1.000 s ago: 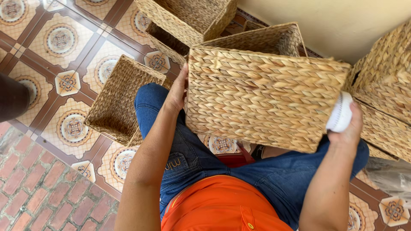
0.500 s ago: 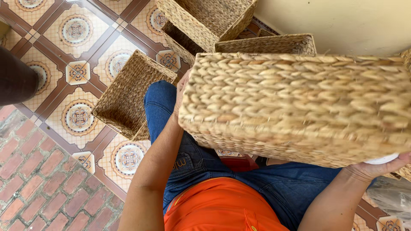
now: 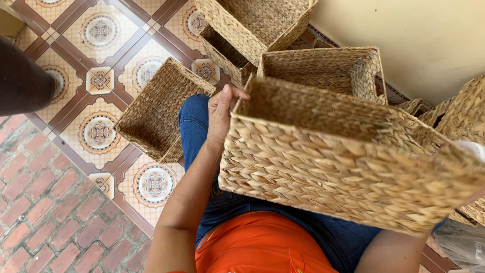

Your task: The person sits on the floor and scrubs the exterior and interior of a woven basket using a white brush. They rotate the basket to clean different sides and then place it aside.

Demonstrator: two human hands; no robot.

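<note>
The basket [image 3: 348, 156], a rectangular one of woven straw-coloured fibre, is held up over the person's lap, tilted so its open top faces away and its long side wall faces the camera. It hides most of the blue-jeaned legs [image 3: 194, 121] below it; an orange shirt [image 3: 252, 247] shows under its near edge.

The left hand [image 3: 222, 114] is at the basket's left end, fingers curled over the rim there and thumb on the outside, gripping the corner. The right hand is behind the basket's far right end; only the forearm below and a bit of something white [image 3: 475, 149] at the rim show, so whether that hand is spread or clenched cannot be told.

The step in hand looks like turning the basket over for inspection. The next move calls for a steady hold at both ends as it tips, since the weave gives little purchase.

Just beyond the basket stands a second basket [image 3: 323, 68], open and empty, with a third [image 3: 252, 23] stacked past that. Left of the basket, a shallow tray basket [image 3: 156, 116] lies on the patterned tile floor [image 3: 101, 81]. Further left is brick paving [image 3: 45, 217] and a dark shape [image 3: 22, 76], cut off by the frame
</note>
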